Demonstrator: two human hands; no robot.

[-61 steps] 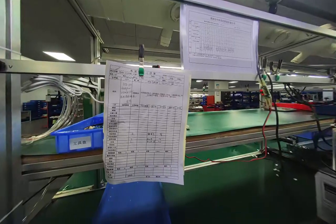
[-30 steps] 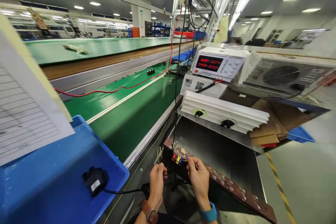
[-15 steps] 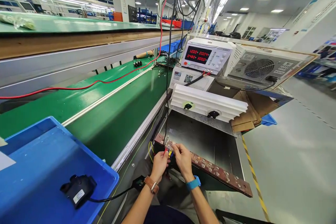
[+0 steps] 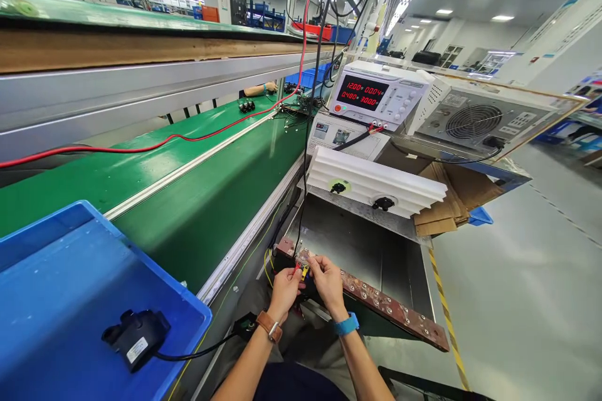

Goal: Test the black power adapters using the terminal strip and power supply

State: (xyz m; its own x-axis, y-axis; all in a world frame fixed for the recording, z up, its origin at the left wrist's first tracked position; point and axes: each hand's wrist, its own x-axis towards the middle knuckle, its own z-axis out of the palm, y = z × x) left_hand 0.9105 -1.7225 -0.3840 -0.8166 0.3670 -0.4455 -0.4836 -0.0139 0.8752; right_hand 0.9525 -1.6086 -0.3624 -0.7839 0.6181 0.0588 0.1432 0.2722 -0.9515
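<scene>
My left hand (image 4: 285, 293) pinches a small red piece (image 4: 297, 267), perhaps a wire end or connector. A small yellow piece (image 4: 305, 272) sits between my two hands, too small to name surely. My right hand (image 4: 330, 285) is closed close beside it, fingertips together at the bar's edge; what they pinch is hidden. Both hands are at the left end of a long reddish-brown bar (image 4: 392, 308) set with metal studs. A thin black cable (image 4: 305, 200) hangs down to this spot. Near my left wrist, a black cable (image 4: 202, 353) runs to a black device (image 4: 137, 337).
The device lies in a blue bin (image 4: 190, 301) at the left. Beyond is a green conveyor (image 4: 211, 219). A lit power supply (image 4: 376, 95) stands ahead, above a white ridged block (image 4: 371, 182). A metal tray (image 4: 362, 241) lies behind the bar. Another person's arm (image 4: 259, 89) shows far off.
The view has shifted slightly, so the power supply sits a little farther right and the blue bin farther left. Both hands keep nearly the same place and grip.
</scene>
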